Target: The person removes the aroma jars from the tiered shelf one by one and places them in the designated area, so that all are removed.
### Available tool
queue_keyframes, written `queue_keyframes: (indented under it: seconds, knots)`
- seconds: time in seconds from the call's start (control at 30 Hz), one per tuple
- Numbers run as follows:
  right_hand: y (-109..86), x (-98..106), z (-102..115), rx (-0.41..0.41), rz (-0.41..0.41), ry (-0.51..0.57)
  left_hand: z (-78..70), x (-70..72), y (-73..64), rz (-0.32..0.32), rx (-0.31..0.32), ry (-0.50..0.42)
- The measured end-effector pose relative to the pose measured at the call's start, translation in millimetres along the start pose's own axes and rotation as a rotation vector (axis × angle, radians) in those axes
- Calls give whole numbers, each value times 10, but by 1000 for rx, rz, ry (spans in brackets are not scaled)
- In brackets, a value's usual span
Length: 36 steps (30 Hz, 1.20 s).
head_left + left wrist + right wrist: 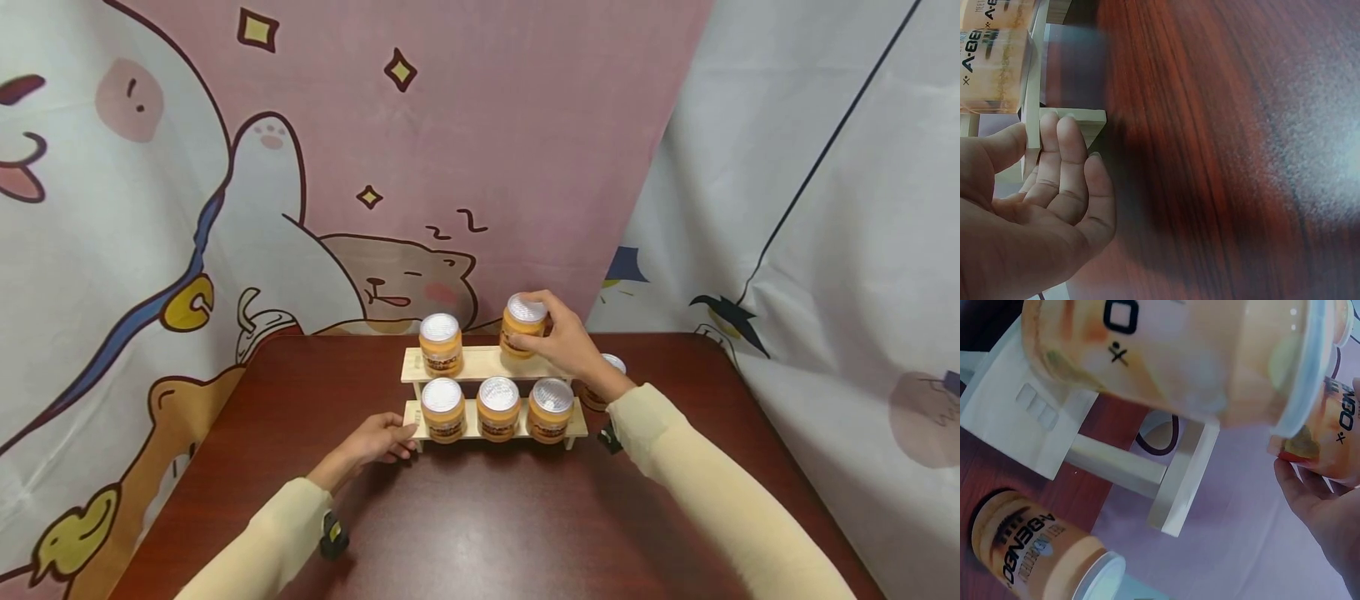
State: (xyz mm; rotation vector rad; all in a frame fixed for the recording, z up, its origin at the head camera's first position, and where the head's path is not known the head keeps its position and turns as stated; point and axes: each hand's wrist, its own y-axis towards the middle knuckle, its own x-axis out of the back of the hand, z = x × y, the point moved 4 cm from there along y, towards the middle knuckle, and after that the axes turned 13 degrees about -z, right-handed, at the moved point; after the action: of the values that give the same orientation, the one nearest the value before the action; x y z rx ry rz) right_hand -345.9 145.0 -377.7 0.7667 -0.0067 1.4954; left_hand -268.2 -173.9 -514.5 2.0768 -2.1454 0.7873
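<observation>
A two-step wooden rack [480,364] stands on the table. Its lower step bears three orange jars with pale ridged lids: a left jar [443,410], a middle jar [498,409] and a right jar [551,411]. Another jar [441,344] sits at the upper step's left. My right hand [566,340] grips a jar [517,332] by its side at the upper step's right; whether its base touches the wood I cannot tell. My left hand [375,439] pinches the lower step's left end, thumb above and fingers beneath the board [1033,94] in the left wrist view.
One more jar [1041,544] stands on the table right of the rack, partly hidden by my right forearm in the head view. The dark red-brown table [480,517] stretches toward me. Behind it hangs a printed cartoon cloth [525,150].
</observation>
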Motion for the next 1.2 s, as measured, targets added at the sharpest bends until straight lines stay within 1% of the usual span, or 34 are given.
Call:
queue_keyframes:
  seconds: [0.27, 0.43, 0.7, 1.07, 1.2]
  knots:
    - [5, 110, -58, -53, -11, 13, 11, -2, 20, -15, 11, -14]
    - [-7, 187, -91, -85, -17, 7, 4, -5, 17, -11, 16, -16]
    - [-15, 308, -143, -78, -32, 6, -24, -10, -15, 7, -3, -2]
    - [5, 558, -187, -67, -78, 14, -24, -11, -21, -1, 2, 8]
    - [-2, 646, -227, -72, -90, -6, -22, -15, -18, -3, -6, 12]
